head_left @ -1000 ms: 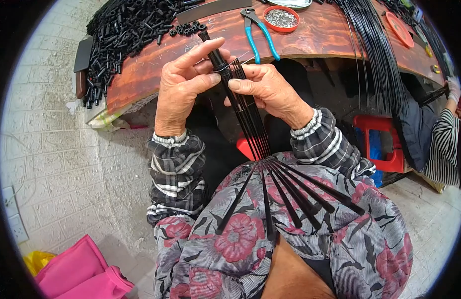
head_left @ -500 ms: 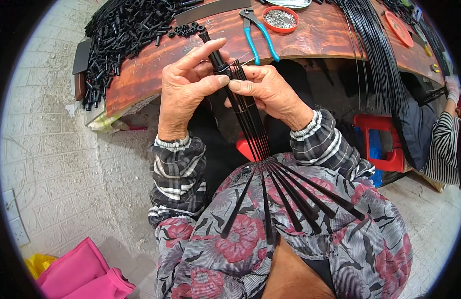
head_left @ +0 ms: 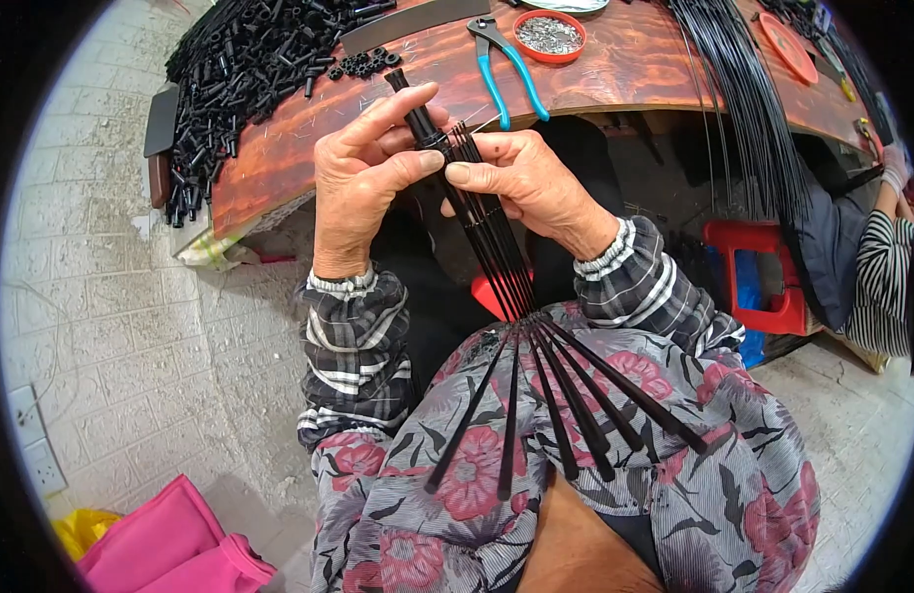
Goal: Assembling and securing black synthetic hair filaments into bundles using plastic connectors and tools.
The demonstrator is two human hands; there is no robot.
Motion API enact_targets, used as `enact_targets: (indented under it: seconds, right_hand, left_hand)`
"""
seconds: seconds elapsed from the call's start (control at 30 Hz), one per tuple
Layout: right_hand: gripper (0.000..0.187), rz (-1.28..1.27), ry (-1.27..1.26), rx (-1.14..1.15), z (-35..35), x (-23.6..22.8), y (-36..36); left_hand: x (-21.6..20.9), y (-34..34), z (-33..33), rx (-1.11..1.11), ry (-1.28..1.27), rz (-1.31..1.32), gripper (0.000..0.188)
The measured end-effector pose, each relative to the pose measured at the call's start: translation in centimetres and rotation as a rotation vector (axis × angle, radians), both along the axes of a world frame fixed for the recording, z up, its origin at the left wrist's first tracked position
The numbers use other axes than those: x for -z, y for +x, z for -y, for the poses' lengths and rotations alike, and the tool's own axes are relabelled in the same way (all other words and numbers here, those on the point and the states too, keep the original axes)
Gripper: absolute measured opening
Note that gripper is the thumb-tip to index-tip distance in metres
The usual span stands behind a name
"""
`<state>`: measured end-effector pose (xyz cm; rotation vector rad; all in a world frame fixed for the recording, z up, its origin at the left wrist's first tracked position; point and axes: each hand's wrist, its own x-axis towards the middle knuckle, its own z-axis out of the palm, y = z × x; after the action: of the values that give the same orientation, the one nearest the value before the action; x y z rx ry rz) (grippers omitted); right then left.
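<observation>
The grip of the left hand (head_left: 363, 183) pinches a black tube (head_left: 422, 124); that of the right hand (head_left: 531, 188) pinches black rods (head_left: 497, 247), which spread near over the flowered garment (head_left: 472, 479). Far on the worktop (head_left: 630, 59) lie blue-handled pliers (head_left: 524, 79).

- At the left end of the table (head_left: 279, 173) lies a pile of small tubes (head_left: 249, 79).
- Right of it lie small rings (head_left: 366, 64), before a flat blade (head_left: 415, 27).
- Next are the pliers (head_left: 498, 74), handles toward the near edge.
- Just right of their head stands a dish (head_left: 581, 44) with metal bits (head_left: 549, 36) in it.
- Farther right, thin rods (head_left: 748, 109) hang over the near edge.
- Before this edge, between left hand (head_left: 363, 183) and right hand (head_left: 536, 183), is the rod frame (head_left: 492, 232).
</observation>
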<state>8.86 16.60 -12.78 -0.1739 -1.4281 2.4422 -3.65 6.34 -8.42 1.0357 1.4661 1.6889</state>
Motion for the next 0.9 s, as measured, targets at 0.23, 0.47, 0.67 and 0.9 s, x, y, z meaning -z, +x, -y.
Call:
enact_targets:
  seconds: [0.23, 0.47, 0.67, 0.9]
  right_hand:
    - [0.025, 0.048, -0.023, -0.008, -0.3, 0.3, 0.1]
    - [0.025, -0.009, -0.002, -0.001, -0.1, 1.8, -0.5]
    - [0.027, 0.033, 0.049, -0.072, -0.5, 1.0, 0.2]
    - [0.032, -0.007, -0.003, -0.106, -0.2, 0.2, 0.3]
  left_hand:
    - [0.5, 0.7, -0.3, -0.023, 0.068, 0.042, 0.044]
    - [1.3, 1.4, -0.8, -0.130, 0.173, -0.026, 0.043]
    - [1.5, 0.5, -0.2, 0.062, 0.234, 0.036, 0.045]
    - [2.8, -0.6, -0.2, 0.143, 0.295, -0.039, 0.054]
